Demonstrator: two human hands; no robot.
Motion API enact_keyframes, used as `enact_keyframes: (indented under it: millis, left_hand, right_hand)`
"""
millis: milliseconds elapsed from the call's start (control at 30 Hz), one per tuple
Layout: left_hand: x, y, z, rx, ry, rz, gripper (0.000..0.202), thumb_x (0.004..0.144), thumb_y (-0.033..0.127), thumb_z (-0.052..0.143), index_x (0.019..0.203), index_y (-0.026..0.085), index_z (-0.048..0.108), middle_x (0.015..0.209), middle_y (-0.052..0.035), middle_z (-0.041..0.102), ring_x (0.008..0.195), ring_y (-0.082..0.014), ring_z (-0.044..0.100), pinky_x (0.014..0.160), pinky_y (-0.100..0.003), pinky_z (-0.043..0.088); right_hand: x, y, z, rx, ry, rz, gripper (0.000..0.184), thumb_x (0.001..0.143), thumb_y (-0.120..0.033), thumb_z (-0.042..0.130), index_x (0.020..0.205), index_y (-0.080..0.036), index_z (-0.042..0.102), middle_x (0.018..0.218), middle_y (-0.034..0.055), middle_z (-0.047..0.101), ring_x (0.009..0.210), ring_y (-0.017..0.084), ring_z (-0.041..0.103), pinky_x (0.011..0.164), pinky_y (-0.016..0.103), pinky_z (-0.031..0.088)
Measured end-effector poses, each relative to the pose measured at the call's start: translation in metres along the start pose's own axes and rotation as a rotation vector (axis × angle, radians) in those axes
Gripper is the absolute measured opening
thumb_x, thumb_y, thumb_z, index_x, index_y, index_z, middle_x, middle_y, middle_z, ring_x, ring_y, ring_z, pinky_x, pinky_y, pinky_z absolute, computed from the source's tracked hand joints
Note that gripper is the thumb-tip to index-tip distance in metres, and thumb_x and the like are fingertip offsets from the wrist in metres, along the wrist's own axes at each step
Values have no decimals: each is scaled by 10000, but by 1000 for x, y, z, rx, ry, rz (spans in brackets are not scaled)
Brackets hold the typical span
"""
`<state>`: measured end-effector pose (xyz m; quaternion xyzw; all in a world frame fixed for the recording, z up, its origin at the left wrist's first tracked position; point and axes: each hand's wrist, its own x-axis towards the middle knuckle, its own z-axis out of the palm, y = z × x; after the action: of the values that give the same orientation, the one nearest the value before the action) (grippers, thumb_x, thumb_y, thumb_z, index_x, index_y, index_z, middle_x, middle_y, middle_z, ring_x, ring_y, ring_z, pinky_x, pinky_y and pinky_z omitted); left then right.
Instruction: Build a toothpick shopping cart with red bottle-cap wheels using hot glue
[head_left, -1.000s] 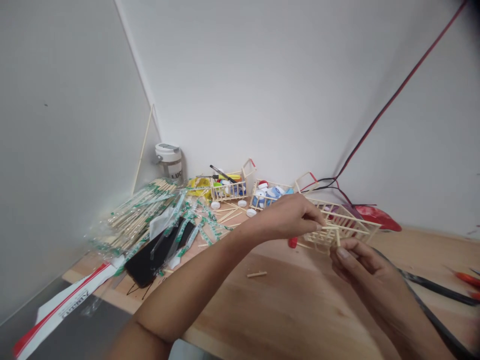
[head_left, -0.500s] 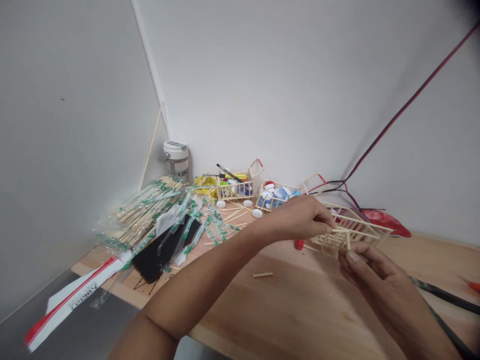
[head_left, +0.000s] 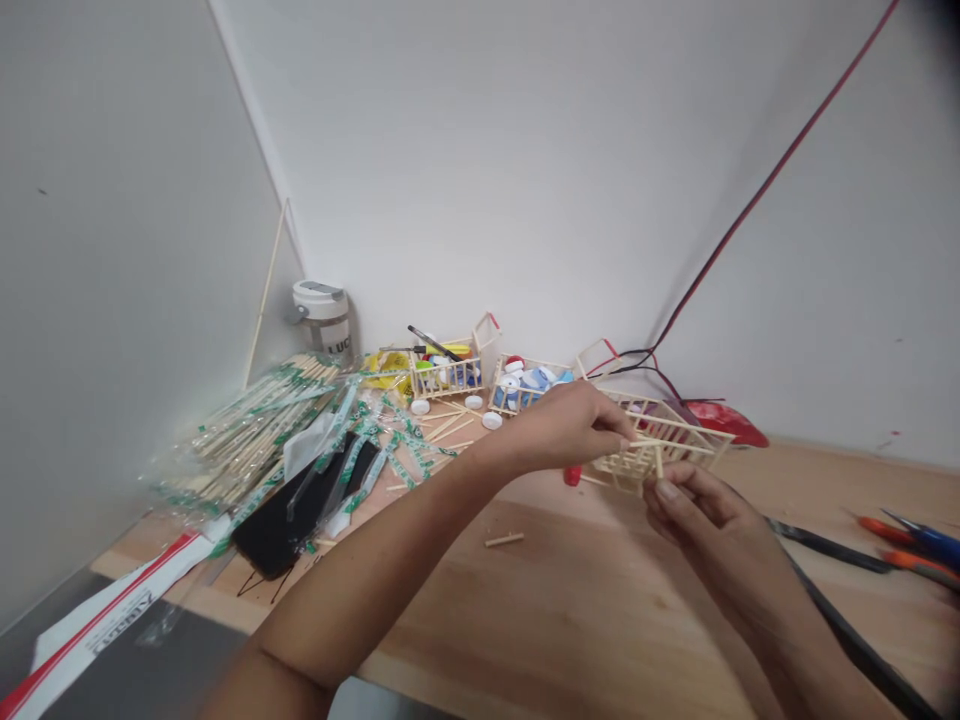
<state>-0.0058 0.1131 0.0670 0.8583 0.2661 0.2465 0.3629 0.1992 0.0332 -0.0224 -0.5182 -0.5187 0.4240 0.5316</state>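
My left hand [head_left: 570, 428] reaches across the wooden table [head_left: 585, 600] and pinches a thin wooden stick [head_left: 664, 443] that runs along a small cart frame made of sticks [head_left: 679, 432]. My right hand [head_left: 701, 520] is closed on a short upright stick [head_left: 659, 462] at the near edge of that frame. The frame rests on the table just beyond both hands, with a red cap [head_left: 572, 475] under its left end.
Two other stick carts [head_left: 447, 372] hold coloured bottle caps at the back. Wrapped chopstick bundles [head_left: 255, 425], a black phone [head_left: 304, 505], a grey-lidded jar [head_left: 322, 315] and loose white caps lie left. A red tool [head_left: 721, 420], red-black cable, and pliers [head_left: 911, 540] lie right.
Both hands keep their grips on the sticks at the frame. The view swung right, then back left and slightly up, so everything shifted in the picture.
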Motion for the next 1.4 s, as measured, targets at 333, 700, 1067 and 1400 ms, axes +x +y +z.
enact_keyframes:
  millis: [333, 700, 1067, 1400]
  left_hand:
    - [0, 2, 0, -72, -1, -9, 219, 772, 201, 524, 821, 145, 730, 691, 4, 642, 599, -90, 541, 575, -210, 397]
    - [-1, 12, -3, -106, 0, -49, 153, 779, 179, 541, 731, 117, 673, 618, 31, 534, 596, -84, 452, 573, -214, 331]
    - [0, 6, -13, -78, 98, -104, 150, 796, 181, 595, 801, 113, 729, 765, -33, 692, 730, -121, 578, 687, -241, 411]
    - [-33, 5, -65, -181, 523, -186, 143, 766, 260, 669, 768, 122, 706, 682, -7, 634, 615, -86, 498, 637, -241, 391]
  right_hand:
    - [-3, -12, 9, 77, 1, -21, 332, 783, -503, 743, 795, -220, 569, 618, -40, 449, 547, 103, 358, 511, 256, 259]
    - [1, -4, 4, 118, -18, -3, 326, 803, -487, 737, 822, -212, 564, 647, -43, 458, 559, 81, 388, 519, 226, 286]
    - [2, -7, 2, 138, -22, -27, 321, 808, -480, 735, 817, -211, 561, 639, -46, 457, 539, 77, 378, 507, 230, 261]
    - [-2, -6, -1, 152, -21, -43, 284, 830, -462, 718, 840, -230, 555, 610, -46, 463, 553, 101, 377, 516, 251, 267]
